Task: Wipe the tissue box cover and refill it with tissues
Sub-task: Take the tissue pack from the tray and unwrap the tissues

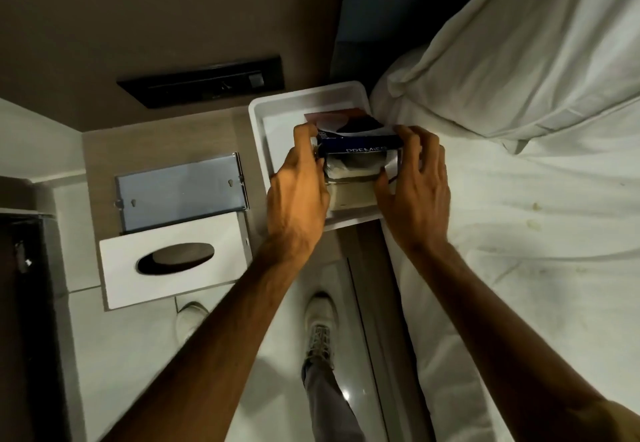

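A white tissue box cover (173, 261) with a dark oval slot lies on the bedside table, hanging over its front edge. Its clear base plate (181, 195) lies just behind it. Over a white tray (308, 95), both hands hold a dark blue tissue pack (360, 145) marked PREMIER. My left hand (298, 195) grips the pack's left end. My right hand (415, 185) grips its right end. A stack of pale tissues (351, 195) shows below the pack's open side.
A dark switch panel (204, 81) is set in the wall behind the table. The bed with white sheet (519, 251) and pillow (536, 60) fills the right. My shoes (320, 317) stand on the pale floor between table and bed.
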A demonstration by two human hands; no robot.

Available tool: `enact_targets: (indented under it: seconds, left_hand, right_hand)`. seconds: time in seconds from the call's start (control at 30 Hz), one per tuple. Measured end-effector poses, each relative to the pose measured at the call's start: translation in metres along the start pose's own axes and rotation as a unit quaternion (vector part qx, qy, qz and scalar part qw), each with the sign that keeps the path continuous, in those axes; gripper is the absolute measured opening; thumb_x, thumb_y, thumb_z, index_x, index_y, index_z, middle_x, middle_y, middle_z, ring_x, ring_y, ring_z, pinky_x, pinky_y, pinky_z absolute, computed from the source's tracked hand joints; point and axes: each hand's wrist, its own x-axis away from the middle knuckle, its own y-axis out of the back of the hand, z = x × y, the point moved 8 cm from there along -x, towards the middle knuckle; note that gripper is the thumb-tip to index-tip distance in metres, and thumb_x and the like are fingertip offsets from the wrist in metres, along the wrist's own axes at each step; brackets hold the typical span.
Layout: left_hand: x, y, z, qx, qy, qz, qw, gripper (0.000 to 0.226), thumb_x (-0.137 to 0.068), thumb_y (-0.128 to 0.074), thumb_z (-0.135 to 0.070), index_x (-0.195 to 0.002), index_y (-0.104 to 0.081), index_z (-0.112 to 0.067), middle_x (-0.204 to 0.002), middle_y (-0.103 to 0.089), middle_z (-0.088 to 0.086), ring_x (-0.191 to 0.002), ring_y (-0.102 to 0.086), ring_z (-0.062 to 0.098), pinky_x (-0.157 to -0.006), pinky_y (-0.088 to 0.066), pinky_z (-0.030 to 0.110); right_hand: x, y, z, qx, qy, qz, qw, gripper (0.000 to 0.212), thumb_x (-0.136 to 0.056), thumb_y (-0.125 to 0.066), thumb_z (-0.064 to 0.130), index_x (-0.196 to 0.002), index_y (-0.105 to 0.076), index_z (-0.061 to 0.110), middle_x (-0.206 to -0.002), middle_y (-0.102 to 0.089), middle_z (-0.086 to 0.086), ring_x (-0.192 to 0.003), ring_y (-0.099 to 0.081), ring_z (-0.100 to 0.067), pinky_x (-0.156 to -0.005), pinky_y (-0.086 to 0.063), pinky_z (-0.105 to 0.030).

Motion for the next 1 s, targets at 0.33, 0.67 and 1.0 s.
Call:
enact_targets:
  seconds: [0.33,0.67,1.0]
  left_hand:
    - [0.007,0.005,-0.001,-0.031,-0.042,0.054,0.997,0.059,-0.084,-0.063,0.005,-0.138,-0.054,-0.019,-0.118,-0.062,0.007,-0.091,-0.069,0.027,-0.082,-0.064,0.040]
    - [-0.001,0.004,-0.003,-0.004,-0.064,0.051,0.997,0.075,-0.082,-0.064,0.010,-0.148,-0.049,-0.022,-0.119,-0.061,0.008,-0.087,-0.057,0.006,-0.082,-0.041,0.008]
    - [-0.004,-0.001,0.002,-0.019,-0.049,0.073,0.996,0.077,-0.088,-0.063,0.001,-0.153,-0.038,-0.031,-0.112,-0.057,0.003,-0.085,-0.060,0.013,-0.084,-0.054,0.022]
  right_hand:
    - [-0.004,0.018,-0.017,-0.078,-0.033,-0.073,0.994,0.020,-0.098,-0.060,0.019,-0.115,-0.053,0.011,-0.132,-0.048,-0.009,-0.094,-0.056,-0.012,-0.070,-0.063,-0.034]
    - [-0.005,0.014,-0.011,0.048,-0.024,-0.036,0.998,0.041,-0.097,-0.064,0.014,-0.137,-0.060,0.016,-0.140,-0.050,-0.012,-0.119,-0.055,-0.028,-0.086,-0.058,-0.041]
    - [0.002,-0.034,0.035,0.038,0.142,0.146,0.978,0.049,-0.105,-0.047,0.020,-0.153,-0.040,0.012,-0.155,-0.045,-0.015,-0.145,-0.042,-0.031,-0.118,-0.040,-0.044]
